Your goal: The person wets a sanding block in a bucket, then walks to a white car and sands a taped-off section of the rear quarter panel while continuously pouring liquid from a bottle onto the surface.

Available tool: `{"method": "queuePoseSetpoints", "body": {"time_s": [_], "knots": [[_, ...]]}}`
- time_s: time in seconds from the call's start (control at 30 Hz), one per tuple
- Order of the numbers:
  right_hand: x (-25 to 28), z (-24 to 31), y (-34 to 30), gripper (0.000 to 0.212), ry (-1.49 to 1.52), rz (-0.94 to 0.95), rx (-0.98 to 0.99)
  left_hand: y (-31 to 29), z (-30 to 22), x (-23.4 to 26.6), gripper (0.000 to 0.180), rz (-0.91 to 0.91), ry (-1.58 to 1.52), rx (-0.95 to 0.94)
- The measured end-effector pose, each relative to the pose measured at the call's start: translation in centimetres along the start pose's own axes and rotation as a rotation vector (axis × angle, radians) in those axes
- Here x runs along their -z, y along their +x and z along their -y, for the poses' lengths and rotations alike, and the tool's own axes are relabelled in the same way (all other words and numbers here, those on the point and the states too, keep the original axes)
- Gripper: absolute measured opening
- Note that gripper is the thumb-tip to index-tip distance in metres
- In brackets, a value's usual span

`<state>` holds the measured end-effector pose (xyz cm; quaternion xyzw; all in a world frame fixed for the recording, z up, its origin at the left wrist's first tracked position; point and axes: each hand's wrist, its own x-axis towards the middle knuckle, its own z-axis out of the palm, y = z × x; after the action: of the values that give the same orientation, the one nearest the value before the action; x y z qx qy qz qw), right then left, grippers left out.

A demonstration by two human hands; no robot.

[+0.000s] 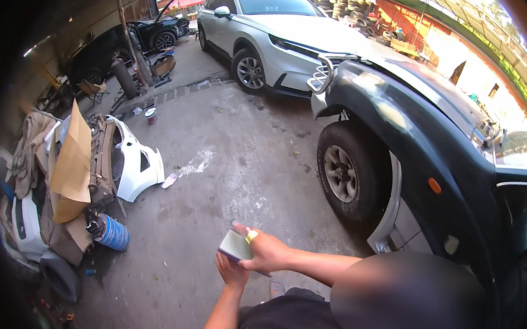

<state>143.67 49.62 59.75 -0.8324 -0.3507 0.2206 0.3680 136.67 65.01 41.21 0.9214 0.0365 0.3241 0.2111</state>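
Observation:
In front of my body, both hands are on a flat rectangular block [235, 245]. Its upper face is pale grey-green and its lower edge dark, like a sanding block, though its kind is not certain. From the right, my right hand [265, 251], with a wide gold ring, grips it, thumb along the top. Below it, my left hand [231, 270] holds the near edge, its fingers partly behind the block. To the right stands a dark vehicle's front fender [422, 138] with pale, dull patches, apart from both hands.
The dark vehicle's front wheel [344, 169] is right of my hands. A white car [271, 38] stands ahead. At left lie a white bumper piece [135, 169], cardboard [73, 165], a blue-and-white bucket [114, 234] and a tyre [60, 276]. A small can [150, 116] stands farther off.

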Motion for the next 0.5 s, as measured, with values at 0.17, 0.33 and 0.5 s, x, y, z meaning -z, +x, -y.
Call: {"method": "queuePoseSetpoints", "body": {"time_s": [0.17,0.33,0.5], "knots": [[5.7,-1.3,9.8,0.096,0.127,0.186,-0.009,7.3,6.1,-4.9,0.054,0.166,-0.217,0.036],[10.2,-3.0,20.6,0.094,0.007,0.483,0.133,16.9,11.7,-9.2,0.056,0.462,-0.988,0.285],[13.8,-3.0,32.5,0.093,-0.137,0.506,0.204,24.7,21.1,-15.8,0.044,0.51,-1.048,0.196]]}}
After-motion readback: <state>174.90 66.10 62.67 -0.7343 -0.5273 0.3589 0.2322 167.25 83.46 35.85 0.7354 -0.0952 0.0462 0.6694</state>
